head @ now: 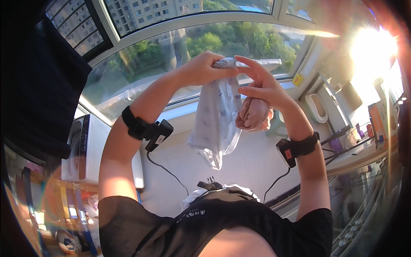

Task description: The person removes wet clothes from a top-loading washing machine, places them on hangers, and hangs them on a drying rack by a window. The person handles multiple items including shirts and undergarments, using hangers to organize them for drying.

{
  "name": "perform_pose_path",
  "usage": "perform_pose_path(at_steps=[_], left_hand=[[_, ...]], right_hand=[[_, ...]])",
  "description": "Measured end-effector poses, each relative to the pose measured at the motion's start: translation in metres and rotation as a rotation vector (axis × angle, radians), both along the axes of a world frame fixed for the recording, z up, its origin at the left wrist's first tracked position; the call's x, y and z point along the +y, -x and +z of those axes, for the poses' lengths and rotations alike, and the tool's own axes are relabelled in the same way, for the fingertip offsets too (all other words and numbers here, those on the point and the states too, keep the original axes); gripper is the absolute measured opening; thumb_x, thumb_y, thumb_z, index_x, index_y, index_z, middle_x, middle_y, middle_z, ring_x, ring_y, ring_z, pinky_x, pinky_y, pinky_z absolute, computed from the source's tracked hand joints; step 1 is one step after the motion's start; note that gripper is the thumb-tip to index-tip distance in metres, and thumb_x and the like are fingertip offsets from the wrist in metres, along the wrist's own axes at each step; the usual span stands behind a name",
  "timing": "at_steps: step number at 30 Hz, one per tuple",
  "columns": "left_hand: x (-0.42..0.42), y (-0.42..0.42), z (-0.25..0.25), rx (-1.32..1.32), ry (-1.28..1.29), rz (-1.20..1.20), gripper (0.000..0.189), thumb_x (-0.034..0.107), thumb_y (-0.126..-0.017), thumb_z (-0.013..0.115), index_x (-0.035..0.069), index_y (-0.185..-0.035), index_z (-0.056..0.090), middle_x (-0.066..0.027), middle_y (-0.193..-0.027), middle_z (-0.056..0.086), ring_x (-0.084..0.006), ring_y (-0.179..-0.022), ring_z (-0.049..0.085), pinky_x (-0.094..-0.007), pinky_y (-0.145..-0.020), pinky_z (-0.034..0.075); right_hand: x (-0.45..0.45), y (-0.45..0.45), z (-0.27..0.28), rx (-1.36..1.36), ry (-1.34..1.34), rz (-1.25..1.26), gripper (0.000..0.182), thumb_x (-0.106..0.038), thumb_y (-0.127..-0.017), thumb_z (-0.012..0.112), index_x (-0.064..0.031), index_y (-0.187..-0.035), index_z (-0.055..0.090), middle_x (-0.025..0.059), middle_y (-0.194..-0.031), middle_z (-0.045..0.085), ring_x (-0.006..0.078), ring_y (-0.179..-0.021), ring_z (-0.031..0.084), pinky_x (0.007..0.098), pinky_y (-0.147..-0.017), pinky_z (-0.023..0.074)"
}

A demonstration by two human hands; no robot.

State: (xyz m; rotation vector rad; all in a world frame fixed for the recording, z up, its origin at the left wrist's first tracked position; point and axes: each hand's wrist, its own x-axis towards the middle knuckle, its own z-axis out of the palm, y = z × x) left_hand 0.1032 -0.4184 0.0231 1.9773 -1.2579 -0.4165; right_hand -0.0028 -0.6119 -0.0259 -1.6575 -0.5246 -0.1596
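Note:
Before the window, my left hand grips the gathered top of a thin white patterned cloth, which hangs down in folds. My right hand is just to the right of that bunched top, index finger raised and thumb apart. A crumpled pink cloth hangs below the right palm; it seems held by the rear fingers, which are partly hidden. The pink cloth is close beside the white one. Both forearms wear black straps with small cabled devices.
A dark garment hangs at the left, above a white front-loading washing machine. Behind my hands are the window and its sill. A pale green stool stands beyond the pink cloth. Shelving with boxes is at the right.

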Motion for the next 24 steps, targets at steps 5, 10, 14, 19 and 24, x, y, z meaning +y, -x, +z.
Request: perform_pose_path(at_steps=[5, 10, 14, 19, 24], left_hand=[[0.018, 0.006, 0.0, 0.019, 0.218, 0.044, 0.027, 0.03, -0.088, 0.061, 0.008, -0.102, 0.068, 0.0028, -0.075, 0.06, -0.0049, -0.066, 0.052, -0.0215, -0.059, 0.042], [0.025, 0.016, 0.0, -0.252, 0.113, 0.346, 0.029, 0.03, -0.086, 0.064, 0.008, -0.105, 0.067, 0.0024, -0.072, 0.06, -0.0044, -0.061, 0.051, -0.0197, -0.058, 0.042], [0.016, 0.019, -0.011, -0.124, 0.241, 0.371, 0.039, 0.03, -0.084, 0.066, 0.004, -0.113, 0.062, 0.0013, -0.071, 0.06, -0.005, -0.061, 0.052, -0.0202, -0.06, 0.045], [0.013, 0.026, -0.017, 0.107, 0.278, 0.194, 0.057, 0.041, -0.088, 0.057, 0.003, -0.13, 0.046, -0.0084, -0.101, 0.06, -0.0148, -0.092, 0.056, -0.0279, -0.082, 0.045], [0.021, 0.034, -0.021, 0.071, 0.221, 0.083, 0.068, 0.052, -0.091, 0.045, 0.011, -0.142, 0.026, -0.0154, -0.14, 0.035, -0.0248, -0.128, 0.037, -0.0365, -0.103, 0.032]], right_hand=[[0.017, -0.007, -0.024, 0.359, 0.02, -0.003, 0.057, -0.013, -0.079, 0.071, -0.0045, -0.129, 0.045, 0.0103, -0.116, 0.055, 0.0112, -0.097, 0.055, 0.0257, -0.081, 0.047], [0.031, -0.005, -0.001, 0.078, 0.136, -0.274, 0.048, -0.026, -0.076, 0.074, -0.0024, -0.113, 0.055, 0.0062, -0.099, 0.058, 0.0113, -0.089, 0.055, 0.024, -0.075, 0.0462], [0.038, 0.002, 0.012, 0.154, 0.107, -0.123, 0.048, -0.036, -0.072, 0.076, -0.0011, -0.102, 0.061, 0.0048, -0.089, 0.06, 0.0129, -0.084, 0.057, 0.0235, -0.073, 0.0461], [0.044, -0.006, 0.007, 0.041, 0.243, -0.259, 0.049, -0.031, -0.077, 0.072, -0.0012, -0.113, 0.055, 0.0068, -0.098, 0.061, 0.0129, -0.09, 0.057, 0.0256, -0.079, 0.0467], [0.029, -0.011, 0.009, 0.113, 0.315, -0.317, 0.04, -0.03, -0.083, 0.066, 0.0005, -0.107, 0.057, 0.0068, -0.086, 0.061, 0.0122, -0.079, 0.057, 0.0247, -0.069, 0.0468]])
